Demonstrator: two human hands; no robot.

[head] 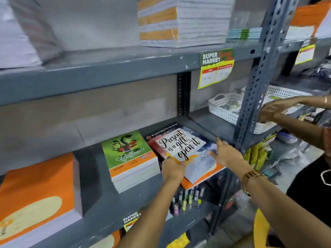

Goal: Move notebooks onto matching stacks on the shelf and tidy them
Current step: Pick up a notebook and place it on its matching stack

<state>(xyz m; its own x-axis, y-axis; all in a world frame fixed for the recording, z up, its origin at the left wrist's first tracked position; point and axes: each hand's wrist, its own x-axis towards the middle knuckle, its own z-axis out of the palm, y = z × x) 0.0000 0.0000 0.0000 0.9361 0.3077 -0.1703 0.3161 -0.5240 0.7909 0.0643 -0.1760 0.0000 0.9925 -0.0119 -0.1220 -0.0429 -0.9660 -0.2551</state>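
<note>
Notebooks are what matters on this grey shelf [125, 203], and from left to right they run: an orange-covered stack [35, 190] at the far left, then a bare gap of shelf, then a squared-up green "Coffee" stack [131, 161], and just beside it the stack being handled, topped by the "Present is a gift, open it" notebook [180, 145]. That top notebook lies skewed, its long axis running from near-left to far-right, so it sits crooked over the blue-and-orange covers beneath it, whose near corner overhangs the shelf edge. The left hand [173, 170] is at the notebook's near edge, fingers curled over the cover and apparently pinching it; how firmly it grips cannot be told from here. The right hand [226, 154] lies open with fingers spread, flat against the stack's right edge, holding nothing. Both hands bracket the stack, the left nearer the printed cover's near edge, the right nearer the overhanging side. Squaring it would seem to call for turning the cover to line up with the pile below and pushing everything back from the edge. Further right, past the perforated upright [261, 83], another person's hands [274, 109] reach by a white basket [223, 111].
</note>
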